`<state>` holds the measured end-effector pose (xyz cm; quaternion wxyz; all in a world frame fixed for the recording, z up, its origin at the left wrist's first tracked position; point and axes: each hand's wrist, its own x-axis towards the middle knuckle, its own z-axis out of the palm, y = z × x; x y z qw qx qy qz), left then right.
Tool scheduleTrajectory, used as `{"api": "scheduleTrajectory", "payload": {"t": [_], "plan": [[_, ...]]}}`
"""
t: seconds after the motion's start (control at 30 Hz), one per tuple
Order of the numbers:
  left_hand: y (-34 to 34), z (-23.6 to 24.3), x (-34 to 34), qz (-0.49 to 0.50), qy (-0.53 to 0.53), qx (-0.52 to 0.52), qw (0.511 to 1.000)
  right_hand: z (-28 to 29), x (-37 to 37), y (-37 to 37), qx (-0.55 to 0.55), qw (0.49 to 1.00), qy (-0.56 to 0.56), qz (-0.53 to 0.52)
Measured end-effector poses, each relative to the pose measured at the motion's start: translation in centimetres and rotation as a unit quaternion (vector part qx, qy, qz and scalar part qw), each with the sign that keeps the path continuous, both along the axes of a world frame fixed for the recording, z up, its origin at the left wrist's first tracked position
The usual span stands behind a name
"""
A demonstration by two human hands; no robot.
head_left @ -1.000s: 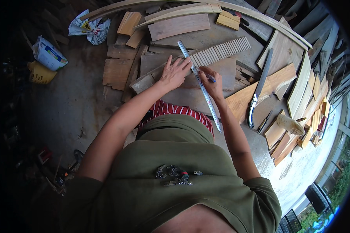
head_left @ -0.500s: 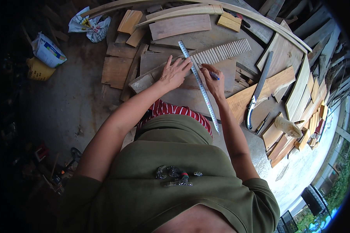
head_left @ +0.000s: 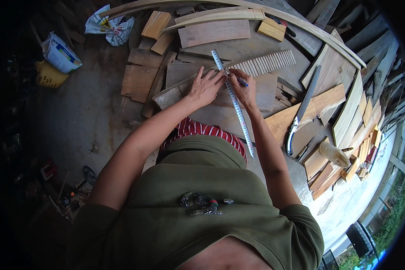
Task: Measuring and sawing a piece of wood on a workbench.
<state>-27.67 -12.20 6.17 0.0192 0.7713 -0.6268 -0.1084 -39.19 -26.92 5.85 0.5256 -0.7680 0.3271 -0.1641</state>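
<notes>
My left hand (head_left: 206, 88) lies with fingers spread on a long narrow wooden strip (head_left: 168, 96), its fingertips against a steel ruler (head_left: 239, 112). The ruler slants across the strip, and its near end reaches over my lap. In my right hand (head_left: 245, 93) is a blue pen (head_left: 242, 82), gripped between closed fingers at the ruler's right edge; the pen's tip is hidden. To the right of the ruler the strip bears a row of evenly spaced crosswise bars or lines (head_left: 267, 62). A wider flat board (head_left: 264, 92) lies under it.
A handsaw (head_left: 304, 105) rests on a brown board (head_left: 330, 96) at right, near a narrow dark-tipped tool (head_left: 305, 149) and a pale wooden piece (head_left: 334, 154). Wood offcuts (head_left: 139, 83) lie at left, a curved board (head_left: 215, 33) beyond. Bags (head_left: 60, 54) stand far left.
My right hand with the pen has moved slightly away from me and left, closer to my left fingertips. The whole view has shifted a little; the left hand and ruler keep their places on the strip.
</notes>
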Motion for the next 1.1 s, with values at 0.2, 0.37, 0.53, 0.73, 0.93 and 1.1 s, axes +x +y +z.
{"api": "scheduleTrajectory", "payload": {"t": [0.2,0.37,0.53,0.73,0.93,1.1], "plan": [[-0.1,0.1,-0.1,-0.001,0.005,0.014,1.0,0.4,-2.6,0.3,-0.025,0.999,0.02,0.007],[0.0,0.0,-0.1,-0.002,0.007,0.011,1.0,1.7,-6.1,0.7,-0.015,0.997,0.073,0.03],[-0.1,0.0,0.2,-0.008,-0.003,0.006,1.0,0.4,-9.7,2.9,-0.091,0.981,0.163,0.05],[0.4,0.8,0.3,-0.019,-0.006,0.006,1.0,-4.8,-8.6,6.1,0.024,0.996,0.084,-0.036],[3.4,1.3,0.4,-0.038,-0.017,-0.045,0.998,-2.7,-9.5,8.7,-0.006,0.998,0.057,-0.033],[3.8,0.8,0.7,-0.029,-0.02,-0.03,0.999,-2.8,-9.2,9.4,-0.014,0.998,0.053,-0.039]]}}
